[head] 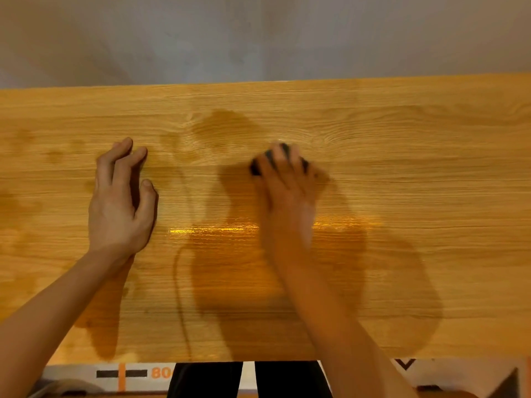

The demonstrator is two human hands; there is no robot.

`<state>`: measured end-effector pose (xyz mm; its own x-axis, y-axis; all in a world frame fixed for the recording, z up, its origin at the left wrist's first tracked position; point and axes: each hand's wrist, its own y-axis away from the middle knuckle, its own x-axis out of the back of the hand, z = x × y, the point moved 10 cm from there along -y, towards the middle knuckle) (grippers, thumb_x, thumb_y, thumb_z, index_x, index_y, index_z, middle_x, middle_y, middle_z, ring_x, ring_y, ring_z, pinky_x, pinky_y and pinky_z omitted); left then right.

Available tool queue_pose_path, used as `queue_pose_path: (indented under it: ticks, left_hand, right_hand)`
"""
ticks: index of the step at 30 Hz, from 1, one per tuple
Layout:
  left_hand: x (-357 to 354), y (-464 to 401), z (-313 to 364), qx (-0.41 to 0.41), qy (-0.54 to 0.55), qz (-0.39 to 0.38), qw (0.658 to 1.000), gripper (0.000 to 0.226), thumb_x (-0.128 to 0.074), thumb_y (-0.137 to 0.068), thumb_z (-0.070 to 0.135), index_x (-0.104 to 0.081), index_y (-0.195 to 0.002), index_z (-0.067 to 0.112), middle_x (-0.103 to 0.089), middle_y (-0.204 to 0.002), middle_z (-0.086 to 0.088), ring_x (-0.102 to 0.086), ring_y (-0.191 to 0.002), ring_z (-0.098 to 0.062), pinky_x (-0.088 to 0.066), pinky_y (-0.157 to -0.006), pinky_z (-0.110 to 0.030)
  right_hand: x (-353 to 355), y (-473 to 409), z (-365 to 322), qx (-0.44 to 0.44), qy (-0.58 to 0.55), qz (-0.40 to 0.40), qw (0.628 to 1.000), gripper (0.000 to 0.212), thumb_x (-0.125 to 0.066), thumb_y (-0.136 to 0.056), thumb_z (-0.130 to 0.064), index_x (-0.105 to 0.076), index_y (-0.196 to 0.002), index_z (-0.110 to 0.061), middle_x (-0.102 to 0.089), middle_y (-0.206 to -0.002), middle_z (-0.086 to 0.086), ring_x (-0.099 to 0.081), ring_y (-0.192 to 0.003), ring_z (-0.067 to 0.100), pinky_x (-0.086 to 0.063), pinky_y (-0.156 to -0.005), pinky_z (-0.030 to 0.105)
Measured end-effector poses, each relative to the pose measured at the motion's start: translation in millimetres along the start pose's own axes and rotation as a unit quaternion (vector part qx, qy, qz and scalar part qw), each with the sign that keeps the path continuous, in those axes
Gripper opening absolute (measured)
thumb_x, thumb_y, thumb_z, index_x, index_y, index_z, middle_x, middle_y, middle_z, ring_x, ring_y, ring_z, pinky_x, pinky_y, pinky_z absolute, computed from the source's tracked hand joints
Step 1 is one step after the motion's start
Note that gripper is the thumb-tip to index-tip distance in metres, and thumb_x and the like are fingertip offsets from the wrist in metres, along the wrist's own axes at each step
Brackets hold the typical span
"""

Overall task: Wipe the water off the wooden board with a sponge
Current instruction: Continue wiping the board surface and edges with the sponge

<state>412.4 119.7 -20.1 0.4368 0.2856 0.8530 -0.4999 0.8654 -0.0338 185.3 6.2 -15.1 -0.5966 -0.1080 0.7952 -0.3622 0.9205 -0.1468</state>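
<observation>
Board (pixel 402 173): light wood, lying across the whole view, its far edge against a grey wall (pixel 258 35).
Water (pixel 230 271): a wide wet patch, darker than the dry wood, from mid-board to the near edge, with a bright streak of glare across it; fainter damp spots at the far left.
Sponge (pixel 258 165): dark, mid-board at the upper edge of the wet patch, mostly hidden under the right hand.
Right hand (pixel 287 185): blurred, on top of the sponge, fingers curled over it and gripping it against the board.
Left hand (pixel 120 202): flat on dry wood well left of the sponge, fingers straight and slightly spread, holding nothing.
Legs (pixel 247 380): dark trousers below the near edge.
</observation>
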Motion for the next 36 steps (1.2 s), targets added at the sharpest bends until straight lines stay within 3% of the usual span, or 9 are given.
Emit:
queue_pose_path:
  ticks: [6, 8, 12, 15, 18, 22, 25, 30, 36]
  left_hand:
    - [-0.8, 0.1, 0.3, -0.002, -0.001, -0.008, 1.000, 0.047, -0.042, -0.102, 0.024, -0.045, -0.146, 0.008, -0.032, -0.149, 0.007, -0.030, -0.151, -0.021, -0.028, -0.114, -0.018]
    - [-1.3, 0.5, -1.2, 0.001, 0.004, -0.009, 1.000, 0.046, -0.044, -0.102, 0.023, -0.046, -0.146, 0.008, -0.036, -0.153, -0.002, -0.031, -0.151, -0.022, -0.031, -0.112, -0.023]
    - [-2.9, -0.3, -6.1, 0.005, 0.010, -0.014, 1.000, 0.048, -0.043, -0.102, 0.025, -0.045, -0.147, 0.009, -0.034, -0.157, -0.009, -0.029, -0.152, -0.023, -0.034, -0.113, -0.033]
    - [-1.9, -1.7, -6.2, -0.009, 0.019, -0.010, 1.000, 0.046, -0.045, -0.102, 0.021, -0.046, -0.146, 0.006, -0.037, -0.156, -0.012, -0.031, -0.151, -0.028, -0.035, -0.115, -0.036]
    - [-1.2, -0.9, -3.8, -0.032, 0.025, -0.009, 0.999, 0.046, -0.046, -0.100, 0.017, -0.048, -0.145, 0.004, -0.039, -0.154, -0.015, -0.032, -0.150, -0.030, -0.037, -0.117, -0.044]
    - [-4.2, -1.7, -6.2, -0.008, 0.022, -0.029, 0.999, 0.049, -0.043, -0.101, 0.023, -0.045, -0.148, 0.008, -0.035, -0.158, -0.010, -0.027, -0.153, -0.025, -0.039, -0.116, -0.047]
    - [-6.3, -1.0, -7.3, -0.006, 0.026, -0.038, 0.999, 0.049, -0.043, -0.100, 0.023, -0.044, -0.147, 0.008, -0.033, -0.159, -0.007, -0.025, -0.154, -0.024, -0.041, -0.114, -0.051]
    - [-8.1, -0.6, -7.4, -0.018, 0.020, -0.043, 0.999, 0.050, -0.043, -0.100, 0.023, -0.043, -0.147, 0.004, -0.031, -0.158, -0.010, -0.026, -0.153, -0.029, -0.045, -0.109, -0.055]
    - [-4.5, -1.8, -6.9, 0.000, 0.028, -0.030, 0.999, 0.050, -0.043, -0.100, 0.022, -0.044, -0.147, 0.007, -0.032, -0.158, -0.006, -0.024, -0.154, -0.023, -0.040, -0.114, -0.048]
  right_hand:
    - [-24.2, -10.1, -34.3, 0.145, -0.027, -0.110, 0.983, 0.040, -0.072, -0.084, -0.002, -0.065, -0.123, -0.008, -0.055, -0.140, 0.011, -0.042, -0.137, 0.033, -0.021, -0.116, 0.047]
    - [6.8, -12.5, 6.3, 0.108, -0.033, -0.110, 0.988, 0.035, -0.065, -0.089, -0.001, -0.064, -0.123, -0.007, -0.055, -0.139, 0.013, -0.042, -0.136, 0.033, -0.023, -0.118, 0.051]
    - [57.8, -5.5, 67.4, -0.089, 0.014, 0.000, 0.996, 0.034, -0.048, -0.101, -0.012, -0.056, -0.133, -0.008, -0.044, -0.148, 0.012, -0.029, -0.144, 0.030, -0.015, -0.121, 0.047]
    - [18.7, -17.9, 17.8, -0.049, 0.037, -0.015, 0.998, 0.032, -0.049, -0.095, -0.007, -0.060, -0.124, -0.006, -0.051, -0.141, 0.014, -0.037, -0.138, 0.035, -0.025, -0.115, 0.048]
    - [-50.0, -21.4, -59.2, 0.039, 0.066, -0.068, 0.995, 0.035, -0.068, -0.083, -0.004, -0.063, -0.117, -0.011, -0.057, -0.134, 0.011, -0.045, -0.132, 0.036, -0.037, -0.108, 0.055]
    - [-90.2, -16.4, -119.8, 0.111, 0.001, -0.096, 0.989, 0.042, -0.067, -0.088, -0.014, -0.059, -0.129, -0.008, -0.046, -0.147, 0.010, -0.033, -0.142, 0.032, -0.021, -0.118, 0.047]
    - [-55.8, -12.3, -75.5, 0.111, 0.000, -0.099, 0.989, 0.043, -0.066, -0.088, -0.004, -0.059, -0.131, -0.010, -0.047, -0.147, 0.009, -0.034, -0.141, 0.029, -0.020, -0.118, 0.045]
    - [26.6, -17.9, 35.2, -0.007, 0.042, -0.110, 0.993, 0.040, -0.043, -0.102, -0.022, -0.048, -0.142, -0.019, -0.033, -0.155, 0.000, -0.018, -0.149, 0.019, -0.011, -0.122, 0.047]
    - [29.1, -113.3, 65.3, -0.102, 0.046, -0.009, 0.994, 0.041, -0.040, -0.104, -0.021, -0.046, -0.144, -0.015, -0.030, -0.157, 0.007, -0.018, -0.148, 0.027, -0.009, -0.122, 0.046]
